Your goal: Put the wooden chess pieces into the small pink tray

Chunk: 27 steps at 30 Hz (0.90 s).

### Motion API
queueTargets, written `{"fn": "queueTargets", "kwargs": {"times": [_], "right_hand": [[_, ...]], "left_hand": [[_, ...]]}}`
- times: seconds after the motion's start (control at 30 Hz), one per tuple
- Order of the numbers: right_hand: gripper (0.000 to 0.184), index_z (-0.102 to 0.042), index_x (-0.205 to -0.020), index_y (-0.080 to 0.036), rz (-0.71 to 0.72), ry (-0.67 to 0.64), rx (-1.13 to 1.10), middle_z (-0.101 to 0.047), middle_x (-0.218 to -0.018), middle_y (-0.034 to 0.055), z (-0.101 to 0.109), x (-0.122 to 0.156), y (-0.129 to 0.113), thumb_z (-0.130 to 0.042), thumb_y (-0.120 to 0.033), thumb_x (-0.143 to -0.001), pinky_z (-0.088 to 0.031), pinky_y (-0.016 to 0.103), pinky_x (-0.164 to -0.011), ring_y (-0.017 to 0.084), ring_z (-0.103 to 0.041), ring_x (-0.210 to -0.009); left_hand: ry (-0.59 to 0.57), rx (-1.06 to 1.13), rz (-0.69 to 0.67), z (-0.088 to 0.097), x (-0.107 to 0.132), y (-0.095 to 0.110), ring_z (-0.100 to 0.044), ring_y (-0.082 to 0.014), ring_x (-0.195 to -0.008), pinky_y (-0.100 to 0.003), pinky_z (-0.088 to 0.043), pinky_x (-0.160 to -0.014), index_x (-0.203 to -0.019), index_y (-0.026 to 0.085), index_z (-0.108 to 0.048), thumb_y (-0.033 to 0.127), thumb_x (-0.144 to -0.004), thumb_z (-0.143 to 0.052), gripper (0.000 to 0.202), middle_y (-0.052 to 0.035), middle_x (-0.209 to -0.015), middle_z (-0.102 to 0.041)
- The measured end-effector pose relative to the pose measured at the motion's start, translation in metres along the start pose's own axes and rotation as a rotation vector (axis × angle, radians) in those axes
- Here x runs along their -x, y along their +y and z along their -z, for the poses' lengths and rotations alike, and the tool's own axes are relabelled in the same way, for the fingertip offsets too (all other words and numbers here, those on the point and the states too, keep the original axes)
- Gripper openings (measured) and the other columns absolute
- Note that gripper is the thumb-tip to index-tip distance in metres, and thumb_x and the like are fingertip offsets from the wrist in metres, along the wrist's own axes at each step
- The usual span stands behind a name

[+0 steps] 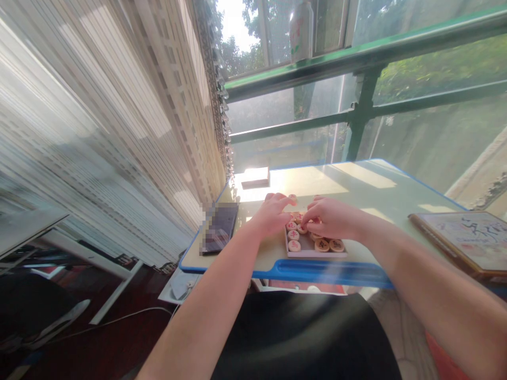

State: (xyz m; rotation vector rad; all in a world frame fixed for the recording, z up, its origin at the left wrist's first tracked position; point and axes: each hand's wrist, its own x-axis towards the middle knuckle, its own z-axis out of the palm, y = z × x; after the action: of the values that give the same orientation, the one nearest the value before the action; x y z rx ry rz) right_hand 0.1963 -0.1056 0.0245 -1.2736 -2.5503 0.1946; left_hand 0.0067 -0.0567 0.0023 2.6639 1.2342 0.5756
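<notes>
A shallow box of round wooden Chinese chess pieces lies at the table's near edge. Red-marked pieces, such as a red horse piece, line its left side; dark-marked pieces sit at the lower right. My left hand is over the box's upper left, thumb and forefinger apart, its forefinger tip by a Chinese chess piece beyond the box. From the right, my right hand reaches in with bent fingers pinched at a red-marked Chinese chess piece. That hand hides part of the box.
The pale table has a blue rim. A white stack stands at the back left, and a dark tablet-like device lies left. To the right is a framed board. A curtain hangs along the left; windows stand behind.
</notes>
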Motion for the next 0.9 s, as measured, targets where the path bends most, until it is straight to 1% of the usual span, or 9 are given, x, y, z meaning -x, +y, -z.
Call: {"fn": "queueTargets", "kwargs": {"times": [0.23, 0.33, 0.4, 0.47, 0.53, 0.6, 0.73, 0.83, 0.9], "right_hand": [[0.023, -0.076, -0.078, -0.025, 0.007, -0.008, -0.005, -0.07, -0.076, 0.0044, -0.0009, -0.0004, 0.0015, -0.053, -0.024, -0.076, -0.044, 0.031, -0.071, 0.021, -0.06, -0.08], [0.023, -0.076, -0.076, -0.026, 0.0, 0.013, -0.022, -0.071, -0.077, 0.0034, -0.0005, 0.0, 0.003, -0.054, -0.023, -0.075, -0.044, 0.03, -0.071, 0.02, -0.061, -0.079], [0.023, -0.076, -0.079, -0.027, -0.023, 0.046, -0.054, -0.072, -0.077, 0.0027, 0.0004, 0.0005, 0.003, -0.054, -0.023, -0.075, -0.044, 0.029, -0.069, 0.019, -0.061, -0.076], [0.024, -0.076, -0.083, -0.027, -0.035, 0.07, -0.11, -0.072, -0.078, 0.0021, 0.0015, 0.0011, 0.0017, -0.053, -0.023, -0.075, -0.044, 0.028, -0.067, 0.018, -0.061, -0.072], [0.025, -0.076, -0.084, -0.026, -0.018, 0.055, -0.158, -0.072, -0.075, 0.0017, 0.0023, 0.0014, -0.0008, -0.052, -0.022, -0.076, -0.044, 0.026, -0.066, 0.016, -0.06, -0.069], [0.026, -0.076, -0.082, -0.025, 0.011, 0.023, -0.161, -0.071, -0.073, 0.0017, 0.0021, 0.0011, -0.0032, -0.052, -0.021, -0.076, -0.044, 0.026, -0.065, 0.015, -0.06, -0.066], [0.025, -0.077, -0.081, -0.025, 0.066, 0.018, -0.103, -0.071, -0.074, 0.0026, -0.0012, -0.0003, -0.0034, -0.052, -0.021, -0.077, -0.042, 0.026, -0.065, 0.015, -0.059, -0.066], [0.025, -0.077, -0.08, -0.024, 0.112, 0.024, -0.087, -0.07, -0.07, 0.0035, -0.0035, -0.0008, -0.0015, -0.052, -0.023, -0.079, -0.042, 0.026, -0.068, 0.015, -0.058, -0.066], [0.024, -0.077, -0.078, -0.023, 0.115, 0.026, -0.084, -0.07, -0.069, 0.0039, -0.0035, -0.0005, -0.0012, -0.053, -0.024, -0.079, -0.042, 0.026, -0.067, 0.016, -0.058, -0.066]], "left_hand": [[-0.003, 0.006, 0.04, -0.0018, -0.0016, -0.0009, -0.041, -0.024, -0.111, -0.041, -0.036, -0.1, -0.109, 0.023, -0.062, 0.019, -0.074, -0.046, 0.039, -0.0037, -0.113, -0.057], [0.009, 0.013, 0.039, -0.0015, -0.0022, -0.0014, -0.042, -0.0238, -0.111, -0.041, -0.036, -0.1, -0.107, 0.022, -0.063, 0.018, -0.073, -0.045, 0.038, -0.0038, -0.112, -0.058], [0.039, 0.031, 0.026, -0.0011, -0.0029, -0.0021, -0.043, -0.0229, -0.11, -0.041, -0.037, -0.1, -0.101, 0.023, -0.066, 0.015, -0.072, -0.044, 0.037, -0.0032, -0.111, -0.059], [0.08, 0.054, -0.004, -0.0005, -0.0035, -0.0026, -0.046, -0.0217, -0.109, -0.04, -0.038, -0.099, -0.089, 0.022, -0.068, 0.012, -0.07, -0.043, 0.033, -0.0025, -0.109, -0.06], [0.108, 0.07, -0.047, 0.0, -0.0037, -0.0026, -0.049, -0.0209, -0.106, -0.038, -0.039, -0.098, -0.076, 0.021, -0.069, 0.011, -0.068, -0.045, 0.027, -0.0029, -0.106, -0.062], [0.128, 0.076, -0.079, 0.0002, -0.0034, -0.0021, -0.052, -0.0205, -0.101, -0.037, -0.041, -0.096, -0.067, 0.02, -0.069, 0.011, -0.068, -0.047, 0.023, -0.004, -0.101, -0.063], [0.153, 0.088, -0.092, -0.0005, -0.002, -0.0016, -0.055, -0.0206, -0.095, -0.036, -0.044, -0.09, -0.066, 0.019, -0.069, 0.012, -0.066, -0.053, 0.018, -0.0048, -0.095, -0.065], [0.17, 0.088, -0.099, -0.0006, -0.0016, -0.0017, -0.056, -0.0203, -0.094, -0.036, -0.044, -0.089, -0.064, 0.019, -0.068, 0.009, -0.065, -0.052, 0.019, -0.004, -0.093, -0.066], [0.185, 0.079, -0.093, 0.0, -0.0016, -0.0016, -0.057, -0.0203, -0.093, -0.036, -0.045, -0.088, -0.062, 0.019, -0.068, 0.008, -0.065, -0.051, 0.02, -0.0039, -0.092, -0.066]]}}
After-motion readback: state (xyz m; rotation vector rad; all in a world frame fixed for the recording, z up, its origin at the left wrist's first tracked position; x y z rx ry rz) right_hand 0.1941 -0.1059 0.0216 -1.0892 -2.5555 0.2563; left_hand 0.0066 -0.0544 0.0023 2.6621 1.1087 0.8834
